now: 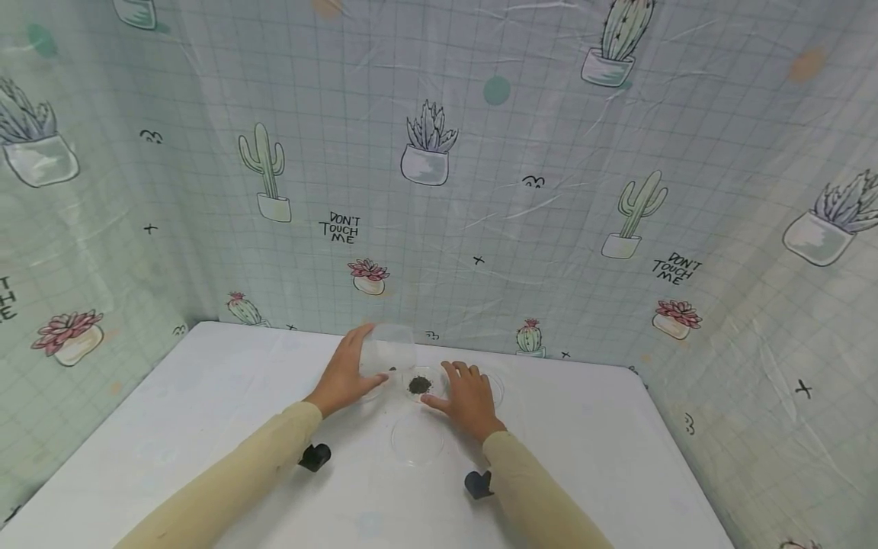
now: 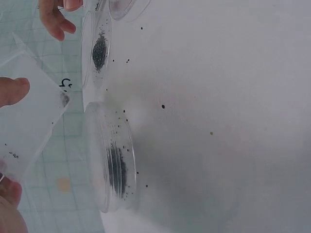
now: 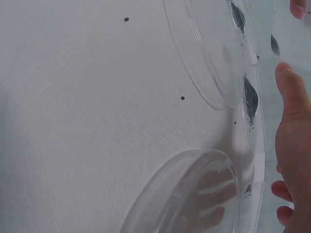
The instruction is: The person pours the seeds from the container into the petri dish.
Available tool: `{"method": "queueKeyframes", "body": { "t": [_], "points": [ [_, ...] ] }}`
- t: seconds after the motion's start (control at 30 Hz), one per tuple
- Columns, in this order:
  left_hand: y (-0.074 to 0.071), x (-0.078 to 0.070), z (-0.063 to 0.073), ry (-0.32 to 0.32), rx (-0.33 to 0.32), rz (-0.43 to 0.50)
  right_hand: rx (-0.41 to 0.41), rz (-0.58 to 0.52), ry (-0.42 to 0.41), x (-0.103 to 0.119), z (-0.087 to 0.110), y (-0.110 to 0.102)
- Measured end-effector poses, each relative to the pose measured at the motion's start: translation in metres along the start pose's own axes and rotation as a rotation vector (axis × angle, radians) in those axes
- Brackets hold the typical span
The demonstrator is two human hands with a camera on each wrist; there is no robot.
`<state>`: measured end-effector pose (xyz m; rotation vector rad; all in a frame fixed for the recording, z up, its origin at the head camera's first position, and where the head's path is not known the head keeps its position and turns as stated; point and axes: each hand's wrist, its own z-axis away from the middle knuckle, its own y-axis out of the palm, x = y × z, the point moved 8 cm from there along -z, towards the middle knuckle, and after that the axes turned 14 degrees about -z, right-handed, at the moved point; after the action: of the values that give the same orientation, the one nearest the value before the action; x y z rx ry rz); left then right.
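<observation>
Gripping a clear bag (image 1: 389,349), my left hand (image 1: 346,377) has it pinched. Right hand (image 1: 472,398) is loosely spread, empty, beside dark grains (image 1: 419,385).

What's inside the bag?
A dark clump sits in a corner of the bag, plus some specks. The left hand covers part, hiding anything behind it.

A clear bag (image 1: 389,349) in the left hand (image 1: 345,374) is screening the way back toward the patterned backdrop (image 1: 473,297), while a dish of dark granules (image 1: 424,372) is taking up the gap beside the right hand (image 1: 473,400) — and a clear round dish (image 1: 417,440) is standing in the near approach. White tabletop (image 1: 583,442) is stretching along both outer sides, leaving room to pass.
</observation>
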<state>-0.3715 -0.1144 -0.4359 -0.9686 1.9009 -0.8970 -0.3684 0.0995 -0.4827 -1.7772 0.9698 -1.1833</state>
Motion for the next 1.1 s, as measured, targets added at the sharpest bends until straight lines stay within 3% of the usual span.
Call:
{"method": "queueKeyframes", "body": {
  "t": [0.57,1.1],
  "points": [
    [-0.013,0.023,0.021,-0.109,0.037,0.099,-0.006,-0.015,-0.037,0.005,0.003,-0.002],
    [-0.017,0.038,0.034,-0.127,0.032,0.113,0.003,-0.013,-0.089,0.012,0.011,0.000]
  ]
}}
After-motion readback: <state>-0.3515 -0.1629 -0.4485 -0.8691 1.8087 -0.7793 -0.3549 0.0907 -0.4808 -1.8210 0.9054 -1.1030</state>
